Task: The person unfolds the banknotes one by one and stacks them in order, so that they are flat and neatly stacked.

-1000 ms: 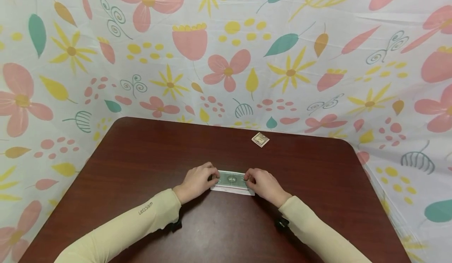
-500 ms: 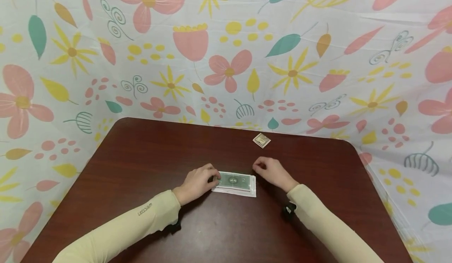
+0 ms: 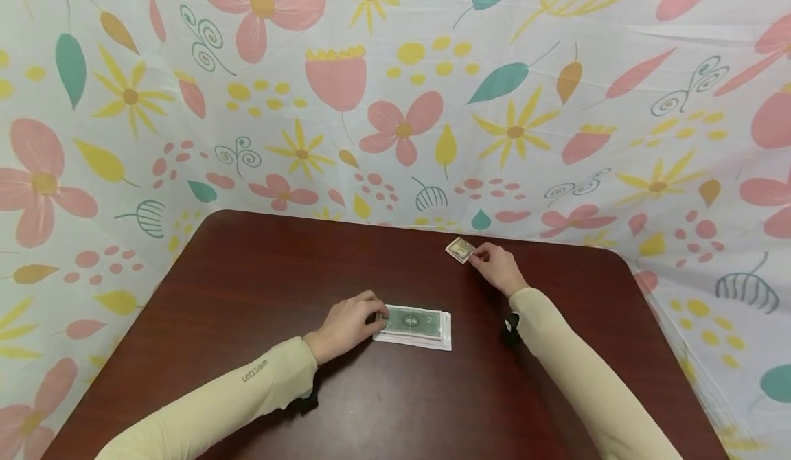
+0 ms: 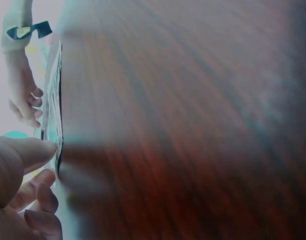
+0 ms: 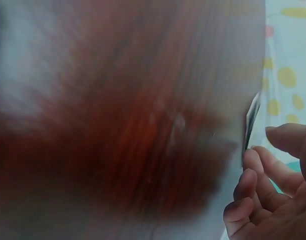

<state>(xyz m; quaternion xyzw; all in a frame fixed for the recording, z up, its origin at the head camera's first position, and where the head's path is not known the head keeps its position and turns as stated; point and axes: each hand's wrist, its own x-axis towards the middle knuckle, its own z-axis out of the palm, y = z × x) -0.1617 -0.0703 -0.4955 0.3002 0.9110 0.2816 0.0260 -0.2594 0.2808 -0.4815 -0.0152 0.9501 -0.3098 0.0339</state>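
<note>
A stack of green printed paper notes [image 3: 415, 323], marked with a 2, lies on white paper on the table. My left hand [image 3: 349, 323] holds its left end; the left wrist view shows the thumb [image 4: 40, 150] at the edge of the stack and the fingers curled beside it. Farther back lies a small square piece with tan print [image 3: 460, 249], perhaps a folded note or card. My right hand [image 3: 499, 268] reaches its right corner. In the right wrist view fingertips [image 5: 252, 159] touch the square's edge, while the thumb stands apart from them.
The dark reddish-brown table [image 3: 278, 261] has rounded back corners. Behind it and at both sides hangs a white cloth [image 3: 395, 185] with printed flowers and leaves. A small black device [image 3: 509, 326] is strapped under my right wrist; another is under the left.
My right hand has let go of the right end of the note stack and moved back and right to the small square. My left hand has stayed at the stack's left end.
</note>
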